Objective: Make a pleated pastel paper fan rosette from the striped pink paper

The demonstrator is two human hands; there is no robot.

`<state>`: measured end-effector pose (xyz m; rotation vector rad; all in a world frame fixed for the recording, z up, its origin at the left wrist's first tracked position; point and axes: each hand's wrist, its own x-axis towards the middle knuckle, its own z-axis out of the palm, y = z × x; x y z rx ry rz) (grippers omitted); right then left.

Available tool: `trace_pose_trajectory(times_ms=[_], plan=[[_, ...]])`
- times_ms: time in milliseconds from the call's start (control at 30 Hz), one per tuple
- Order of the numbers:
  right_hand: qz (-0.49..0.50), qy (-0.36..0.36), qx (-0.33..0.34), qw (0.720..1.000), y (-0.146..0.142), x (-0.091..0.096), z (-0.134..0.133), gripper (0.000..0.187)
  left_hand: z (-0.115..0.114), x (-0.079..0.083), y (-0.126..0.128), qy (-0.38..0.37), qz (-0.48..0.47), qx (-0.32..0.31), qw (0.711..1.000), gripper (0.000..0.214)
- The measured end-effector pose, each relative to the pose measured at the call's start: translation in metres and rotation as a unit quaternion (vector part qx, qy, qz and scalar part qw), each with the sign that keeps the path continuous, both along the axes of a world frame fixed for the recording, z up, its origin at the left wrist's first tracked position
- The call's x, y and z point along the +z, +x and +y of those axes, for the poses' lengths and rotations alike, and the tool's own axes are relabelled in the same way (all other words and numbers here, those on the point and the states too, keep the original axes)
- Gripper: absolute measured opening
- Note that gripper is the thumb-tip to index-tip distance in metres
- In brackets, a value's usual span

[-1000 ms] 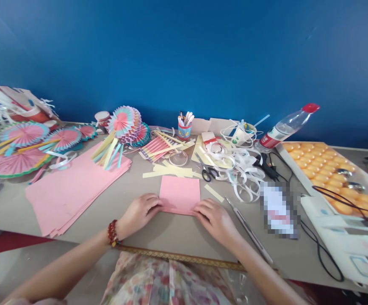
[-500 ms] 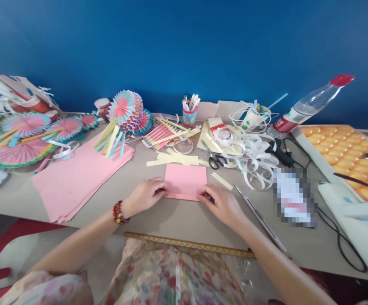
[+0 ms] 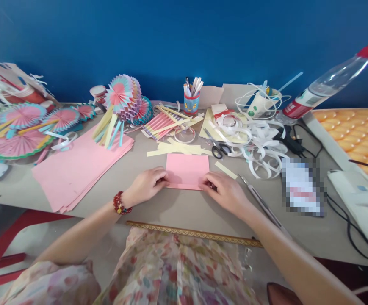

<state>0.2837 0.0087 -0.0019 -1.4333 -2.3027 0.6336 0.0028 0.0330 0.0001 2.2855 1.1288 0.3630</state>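
A small pink sheet of paper (image 3: 187,169) lies on the table in front of me, with a narrow fold along its near edge. My left hand (image 3: 150,183) pinches the near left corner, fingers curled and pressed together. At the near right corner my right hand (image 3: 219,186) grips the paper the same way. Just beyond the sheet are several pale yellow paper strips (image 3: 179,148). Black-handled scissors (image 3: 217,148) rest past its far right corner. A craft knife (image 3: 260,201) lies right of my right hand.
A stack of larger pink sheets (image 3: 72,173) and folded paper fans (image 3: 23,114) occupy the left. Curled white strips (image 3: 263,148), a tilted-looking bottle (image 3: 317,93) and a black cable (image 3: 345,222) are on the right. A pen cup (image 3: 191,103) stands at the back.
The camera view has shifted a little, so the table appears higher in the picture. Both hands keep their hold on the pink paper, with little visible movement.
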Motion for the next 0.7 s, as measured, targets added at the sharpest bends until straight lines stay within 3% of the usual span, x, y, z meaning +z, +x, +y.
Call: trace_pose_trajectory(times_ms=[700], plan=[[-0.018,-0.008,-0.012,1.000,-0.0011,0.0006,0.0001,0.010,-0.0039,-0.0024,0.0006,0.042,0.024,-0.011,0.999,0.014]])
